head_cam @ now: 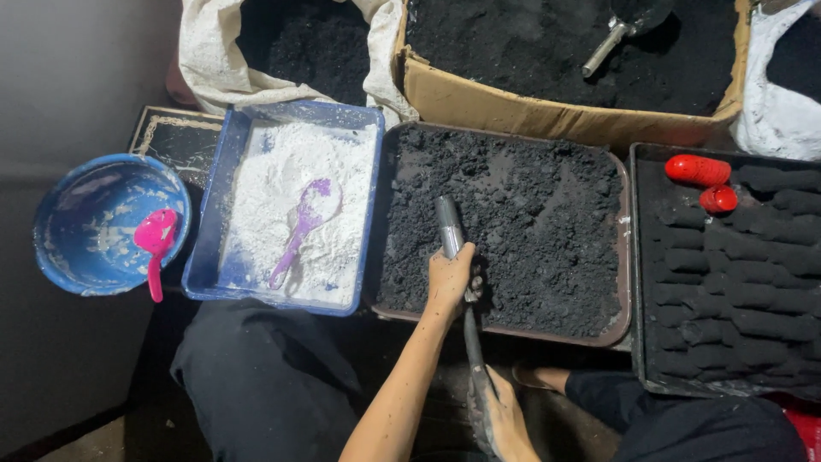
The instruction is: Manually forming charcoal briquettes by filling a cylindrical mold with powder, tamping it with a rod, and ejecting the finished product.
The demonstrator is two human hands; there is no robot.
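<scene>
Hands on long grey metal tube-and-rod press [451, 235]: left hand [448, 282] wrapped around tube over brown tray of black charcoal powder [530, 214], right hand [494, 411] clasping rod below. Best kept straight, packed firmly.

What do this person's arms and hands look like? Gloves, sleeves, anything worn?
Both are bare: no gloves, no sleeves showing, no rings or watch in sight. The left hand and the forearm behind it are slim and dusted with black powder. The right hand is smeared darker with the same black grime.
</scene>
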